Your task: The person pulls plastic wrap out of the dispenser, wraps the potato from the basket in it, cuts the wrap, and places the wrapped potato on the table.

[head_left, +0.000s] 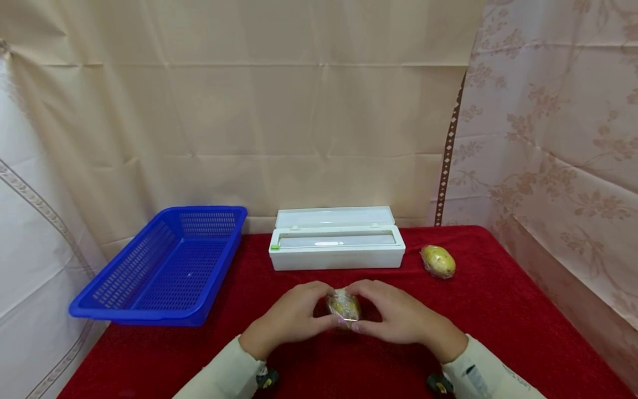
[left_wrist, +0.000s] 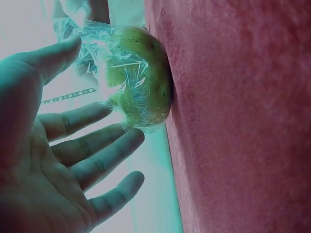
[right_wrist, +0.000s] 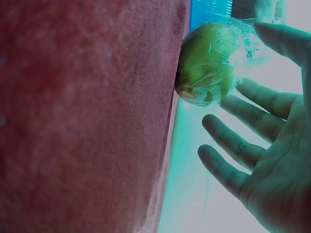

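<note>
A yellow-green mango (head_left: pixel 345 306) in crinkled clear cling film (left_wrist: pixel 97 48) stands on the red cloth close in front of me. From the left, my left hand (head_left: pixel 298 313) holds the wrapped fruit, thumb on the near side and index finger on the far side. My right hand (head_left: pixel 399 311) mirrors it from the right, its thumb (right_wrist: pixel 282 39) at the gathered film. In both wrist views the other fingers spread out past the mango. Film bunches at the top of the fruit, between the two thumbs.
A white cling film dispenser (head_left: pixel 339 259) with its lid raised sits behind my hands. To the left stands a blue perforated basket (head_left: pixel 219 277). Another film-wrapped mango (head_left: pixel 438 260) lies at the right on the red cloth (head_left: pixel 503 310). Curtains hang behind the table and at both sides.
</note>
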Action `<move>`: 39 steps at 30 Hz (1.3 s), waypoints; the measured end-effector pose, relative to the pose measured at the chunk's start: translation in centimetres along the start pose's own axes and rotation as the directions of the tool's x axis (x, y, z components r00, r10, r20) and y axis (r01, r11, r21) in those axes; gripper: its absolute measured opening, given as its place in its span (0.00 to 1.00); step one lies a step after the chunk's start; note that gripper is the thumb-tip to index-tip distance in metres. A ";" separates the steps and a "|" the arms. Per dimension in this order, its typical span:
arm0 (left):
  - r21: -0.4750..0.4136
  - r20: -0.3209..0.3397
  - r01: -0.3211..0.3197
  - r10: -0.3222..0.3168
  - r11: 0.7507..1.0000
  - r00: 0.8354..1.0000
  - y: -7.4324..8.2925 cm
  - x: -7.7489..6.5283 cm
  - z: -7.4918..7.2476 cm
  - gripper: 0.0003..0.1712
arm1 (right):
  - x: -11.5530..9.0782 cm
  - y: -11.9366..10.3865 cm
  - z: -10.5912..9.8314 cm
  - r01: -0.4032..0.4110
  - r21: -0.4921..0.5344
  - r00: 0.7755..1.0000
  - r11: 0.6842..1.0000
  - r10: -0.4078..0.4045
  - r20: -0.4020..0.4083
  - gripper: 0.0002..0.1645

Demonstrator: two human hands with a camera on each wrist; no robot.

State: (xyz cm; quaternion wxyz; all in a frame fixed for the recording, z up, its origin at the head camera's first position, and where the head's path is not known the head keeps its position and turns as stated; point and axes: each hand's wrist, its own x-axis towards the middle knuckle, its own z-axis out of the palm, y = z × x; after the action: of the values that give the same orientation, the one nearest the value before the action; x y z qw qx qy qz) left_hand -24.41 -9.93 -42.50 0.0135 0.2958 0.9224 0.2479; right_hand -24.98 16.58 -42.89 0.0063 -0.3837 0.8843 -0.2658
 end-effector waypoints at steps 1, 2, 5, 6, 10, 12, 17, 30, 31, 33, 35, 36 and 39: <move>0.002 -0.002 0.003 -0.003 1.000 1.000 0.0 0.0 0.0 0.30 | 0.0 0.0 0.0 0.003 0.001 1.000 1.000 -0.003 -0.001 0.32; 0.004 -0.002 0.005 -0.005 1.000 1.000 0.0 0.0 0.0 0.29 | 0.0 0.0 0.0 0.004 0.002 1.000 1.000 -0.004 -0.001 0.32; 0.017 -0.009 0.000 0.000 1.000 1.000 0.1 0.1 0.0 0.28 | -0.1 0.0 -0.1 -0.001 0.008 1.000 1.000 0.001 0.000 0.33; 0.018 -0.012 -0.002 0.002 1.000 1.000 0.1 0.1 0.0 0.28 | -0.1 0.0 -0.1 -0.005 0.012 1.000 1.000 0.005 0.001 0.32; 0.026 -0.025 -0.012 0.012 1.000 1.000 0.2 0.1 0.1 0.27 | 0.1 0.1 -0.1 -0.009 0.025 1.000 1.000 0.009 -0.009 0.28; 0.017 -0.031 -0.014 0.015 1.000 0.999 0.2 0.0 0.1 0.27 | 0.1 0.1 -0.1 -0.005 0.030 1.000 1.000 0.005 -0.020 0.25; -0.025 -0.056 -0.019 0.017 1.000 0.998 0.4 0.0 0.0 0.23 | 0.4 0.3 0.2 0.037 0.025 0.997 0.999 -0.035 -0.072 0.14; 0.047 -0.151 -0.022 0.029 0.999 0.988 0.3 0.2 0.4 0.08 | 0.8 0.0 1.0 0.093 0.060 0.979 0.994 -0.080 -0.185 0.12; 0.055 -0.156 -0.017 0.026 0.998 0.987 0.3 0.2 0.4 0.08 | 0.8 -0.1 1.0 0.090 0.063 0.979 0.994 -0.077 -0.186 0.12; 0.067 -0.165 -0.007 0.018 0.998 0.986 0.4 0.2 0.6 0.09 | 0.7 -0.2 1.0 0.083 0.074 0.981 0.994 -0.068 -0.179 0.12; 0.073 -0.172 0.004 0.009 0.997 0.985 0.4 0.2 0.7 0.10 | 0.7 -0.3 0.9 0.072 0.091 0.985 0.993 -0.056 -0.165 0.11; 0.075 -0.173 0.012 0.001 0.997 0.985 0.4 0.2 0.7 0.10 | 0.7 -0.4 0.9 0.066 0.101 0.987 0.993 -0.050 -0.156 0.09; 0.076 -0.180 0.025 -0.011 0.997 0.984 0.6 0.2 0.8 0.11 | 0.8 -0.6 0.9 0.054 0.122 0.989 0.991 -0.036 -0.144 0.09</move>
State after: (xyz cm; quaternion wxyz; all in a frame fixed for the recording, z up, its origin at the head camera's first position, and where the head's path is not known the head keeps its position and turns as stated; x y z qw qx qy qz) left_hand -24.15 -9.01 -42.88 -0.0791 0.2643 0.9314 0.2374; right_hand -24.92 15.30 -43.28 -0.0385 -0.3828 0.8550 -0.3478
